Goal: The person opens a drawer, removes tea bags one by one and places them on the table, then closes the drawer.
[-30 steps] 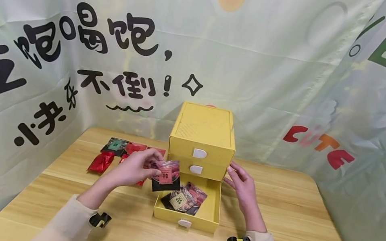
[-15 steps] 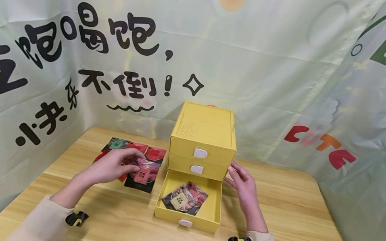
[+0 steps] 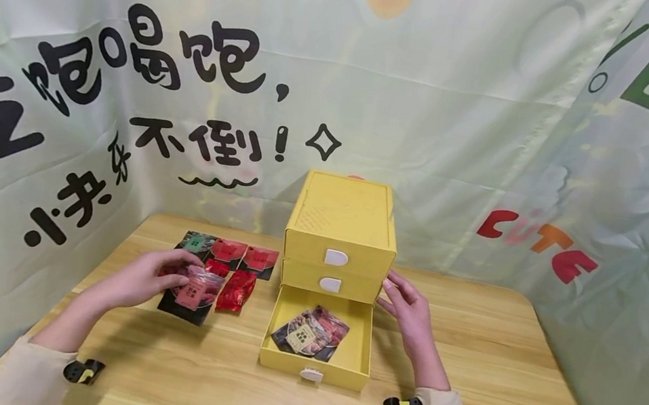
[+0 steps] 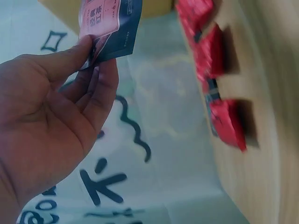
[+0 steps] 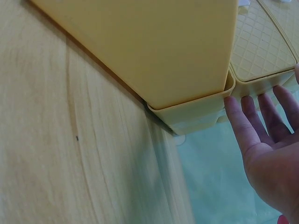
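In the head view my left hand [image 3: 148, 280] pinches a dark tea sachet [image 3: 193, 295] with a pink label, between thumb and fingers. The left wrist view shows this sachet by its lower corner, in front of the thumb. It hangs over red foil packets [image 3: 235, 291] and partly hides them. My right hand [image 3: 411, 315] touches the right side of a yellow drawer box [image 3: 345, 208]; its extended fingers lie along the edge in the right wrist view. The bottom drawer [image 3: 356, 354] is pulled out, holding a cream-labelled sachet [image 3: 302, 338] overlapping a pink-labelled one [image 3: 335, 332].
Behind the foil packets lie a green-labelled sachet [image 3: 199, 241] and two red ones, side by side. The upper drawers [image 3: 306, 248] are closed. Printed cloth [image 3: 431, 141] hangs around the wooden table [image 3: 466, 344].
My left hand has carried the pink-labelled tea sachet leftward, from above the drawer to over the red foil packets. My right hand stays at the box's side.
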{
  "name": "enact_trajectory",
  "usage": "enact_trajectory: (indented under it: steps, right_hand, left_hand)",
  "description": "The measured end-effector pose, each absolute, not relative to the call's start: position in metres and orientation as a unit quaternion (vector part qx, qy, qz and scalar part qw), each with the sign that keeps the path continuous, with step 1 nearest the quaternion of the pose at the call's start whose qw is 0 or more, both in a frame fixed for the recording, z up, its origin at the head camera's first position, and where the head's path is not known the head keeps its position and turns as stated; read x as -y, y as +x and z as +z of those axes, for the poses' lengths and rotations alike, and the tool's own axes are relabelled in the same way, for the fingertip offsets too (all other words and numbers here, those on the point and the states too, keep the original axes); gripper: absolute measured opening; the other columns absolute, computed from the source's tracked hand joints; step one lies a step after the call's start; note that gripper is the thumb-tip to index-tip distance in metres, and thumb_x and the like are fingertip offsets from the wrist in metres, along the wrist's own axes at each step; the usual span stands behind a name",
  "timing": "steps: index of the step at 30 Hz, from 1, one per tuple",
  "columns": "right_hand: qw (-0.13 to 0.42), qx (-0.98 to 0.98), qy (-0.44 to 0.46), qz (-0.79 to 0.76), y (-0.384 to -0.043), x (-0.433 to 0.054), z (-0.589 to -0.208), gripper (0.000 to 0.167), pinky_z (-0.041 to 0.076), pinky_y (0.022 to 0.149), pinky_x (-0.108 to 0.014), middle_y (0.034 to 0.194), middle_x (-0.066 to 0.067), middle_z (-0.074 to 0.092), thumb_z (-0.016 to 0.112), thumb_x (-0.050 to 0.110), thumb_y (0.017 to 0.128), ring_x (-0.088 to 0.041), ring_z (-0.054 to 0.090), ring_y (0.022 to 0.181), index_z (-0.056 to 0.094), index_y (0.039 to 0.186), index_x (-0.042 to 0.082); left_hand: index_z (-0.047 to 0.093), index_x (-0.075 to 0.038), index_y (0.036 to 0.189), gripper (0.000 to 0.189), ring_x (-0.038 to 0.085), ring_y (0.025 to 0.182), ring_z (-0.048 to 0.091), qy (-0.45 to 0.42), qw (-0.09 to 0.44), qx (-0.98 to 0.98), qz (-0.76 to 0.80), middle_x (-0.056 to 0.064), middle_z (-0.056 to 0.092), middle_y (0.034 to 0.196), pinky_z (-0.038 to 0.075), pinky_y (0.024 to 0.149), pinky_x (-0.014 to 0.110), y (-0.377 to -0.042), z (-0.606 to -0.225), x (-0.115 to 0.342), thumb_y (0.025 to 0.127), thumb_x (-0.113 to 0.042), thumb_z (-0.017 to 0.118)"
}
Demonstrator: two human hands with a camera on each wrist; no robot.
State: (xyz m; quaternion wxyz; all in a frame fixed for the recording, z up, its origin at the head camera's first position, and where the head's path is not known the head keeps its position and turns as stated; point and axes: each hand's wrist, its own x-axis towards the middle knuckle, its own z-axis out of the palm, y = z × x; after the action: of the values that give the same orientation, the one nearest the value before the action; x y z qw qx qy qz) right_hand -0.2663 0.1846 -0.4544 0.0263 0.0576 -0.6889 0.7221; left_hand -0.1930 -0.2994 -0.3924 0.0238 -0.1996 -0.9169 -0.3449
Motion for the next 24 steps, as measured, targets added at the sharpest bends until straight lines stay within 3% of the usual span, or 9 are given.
enact_trajectory:
  steps: [2,13,24]
  right_hand:
    - [0.027,0.689,0.057,0.722,-0.266,-0.184,-0.454,0.05,0.057,0.099,-0.039,0.151,-0.022,0.05,0.062,0.02,0.106,-0.002,0.064,0.112,0.051,0.147,-0.008]
    - [0.026,0.688,0.057,0.723,-0.267,-0.185,-0.456,0.05,0.056,0.1,-0.041,0.153,-0.02,0.049,0.062,0.019,0.106,0.0,0.063,0.112,0.051,0.147,-0.008]
    - [0.03,0.69,0.058,0.721,-0.267,-0.185,-0.456,0.05,0.057,0.099,-0.041,0.152,-0.021,0.05,0.062,0.021,0.106,-0.001,0.064,0.113,0.052,0.146,-0.007]
  left_hand:
    - [0.068,-0.004,0.124,0.026,0.011,0.097,0.066,-0.198,0.024,0.919,-0.339,0.005,0.072,0.11,0.057,0.076,0.028,-0.191,-0.396,0.309,0.098,-0.004,0.069]
    - [0.07,-0.007,0.121,0.027,0.011,0.087,0.062,-0.152,0.022,0.934,-0.321,0.004,0.07,0.103,0.053,0.07,0.028,-0.179,-0.421,0.353,0.094,-0.008,0.074]
    - [0.069,0.003,0.119,0.027,0.006,0.075,0.057,-0.133,-0.015,0.931,-0.34,0.005,0.066,0.091,0.051,0.06,0.026,-0.175,-0.444,0.382,0.093,0.0,0.072]
